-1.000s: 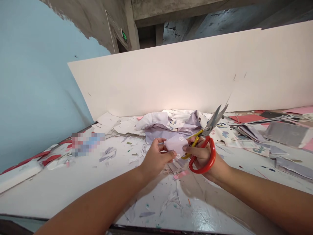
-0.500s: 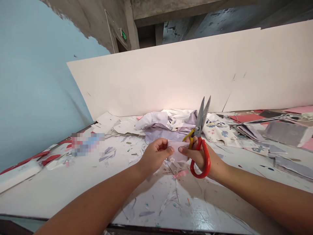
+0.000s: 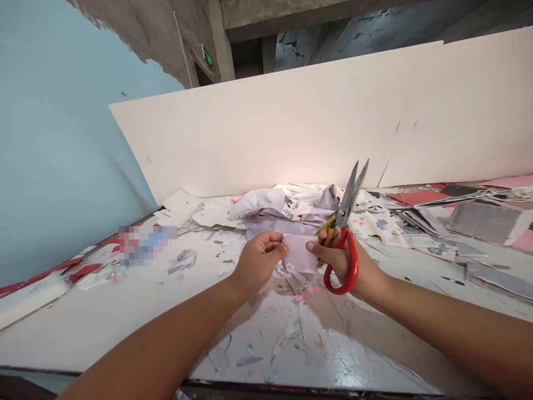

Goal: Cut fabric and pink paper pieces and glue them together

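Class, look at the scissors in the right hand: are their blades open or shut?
Open: the scissors have two steel blades spread in a narrow V above the right hand.

A pale floral scrap [image 3: 297, 254] is pinched between the left hand [image 3: 259, 262] and the right hand [image 3: 343, 261]. The right also grips steel scissors [image 3: 342, 221] — red and yellow handles, blades slightly parted, pointing upward.

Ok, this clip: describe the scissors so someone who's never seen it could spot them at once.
Along the back of the white, scrap-strewn table stands a tall pale board. In front of a heap of floral fabric, the right hand holds the scissors upright, their steel blades up, one handle red, one yellow.
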Tool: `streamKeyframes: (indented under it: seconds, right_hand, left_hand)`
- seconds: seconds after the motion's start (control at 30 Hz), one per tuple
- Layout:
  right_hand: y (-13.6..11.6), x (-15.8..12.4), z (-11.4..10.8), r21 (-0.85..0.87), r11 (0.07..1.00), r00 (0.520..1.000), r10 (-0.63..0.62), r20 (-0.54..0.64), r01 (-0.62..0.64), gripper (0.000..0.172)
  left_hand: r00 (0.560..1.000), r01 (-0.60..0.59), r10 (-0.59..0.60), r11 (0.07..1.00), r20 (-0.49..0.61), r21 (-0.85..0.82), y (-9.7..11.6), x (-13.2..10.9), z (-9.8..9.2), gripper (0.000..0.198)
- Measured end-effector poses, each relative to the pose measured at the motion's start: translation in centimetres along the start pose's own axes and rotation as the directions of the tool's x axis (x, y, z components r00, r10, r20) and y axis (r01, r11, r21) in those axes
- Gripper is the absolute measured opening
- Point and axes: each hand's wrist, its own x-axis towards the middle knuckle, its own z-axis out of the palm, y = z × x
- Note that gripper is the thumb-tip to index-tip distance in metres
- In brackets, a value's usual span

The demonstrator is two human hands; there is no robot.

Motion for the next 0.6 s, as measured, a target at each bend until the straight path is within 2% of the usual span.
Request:
streamKeyframes:
  seconds: [0.13, 0.6]
  right_hand:
    - [-0.51, -0.13, -0.05, -0.07, 0.998, 1.0, -0.002, -0.007, 0.002, 0.025]
    - [-0.9, -0.33, -0.09, -0.074, 0.997, 1.0, -0.009, 0.014, 0.01, 0.023]
  left_hand:
    - [1.0, 0.007, -0.007, 1.0, -0.007, -0.004, 0.11, -0.01, 0.01, 0.027]
    - [0.999, 0.024, -0.022, 0.997, 0.025, -0.07, 0.23, 0.14, -0.4, 0.029]
